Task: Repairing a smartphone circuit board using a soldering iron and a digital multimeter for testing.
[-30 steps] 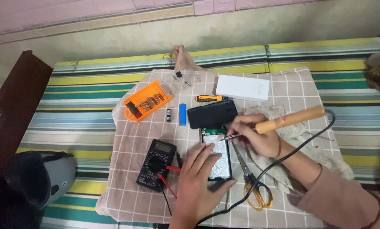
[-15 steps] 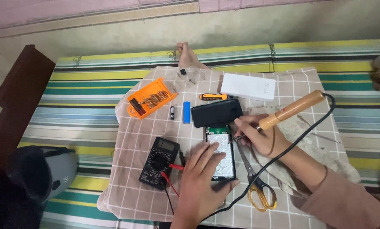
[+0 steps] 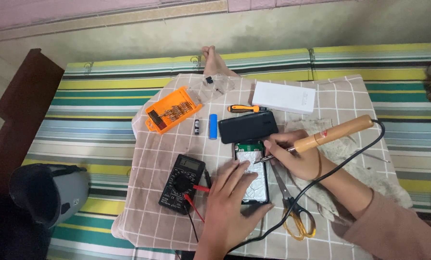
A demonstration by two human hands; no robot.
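R hand [image 3: 299, 156] w/ soldering iron [image 3: 321, 138] — L hand [image 3: 232, 204] steadies opened device [image 3: 252, 171].

Right hand [image 3: 299, 156] holds soldering iron [image 3: 321, 138] to opened device [image 3: 252, 171]; left hand [image 3: 232, 207] steadies it

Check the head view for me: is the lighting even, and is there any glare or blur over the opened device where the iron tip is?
Head view: light is soft and even, shadows faint. The opened device shows a pale sheen on its foil, not blinding. The soldering iron in the right hand is sharp; the left hand covers the device's lower left. Frame edges bow slightly.
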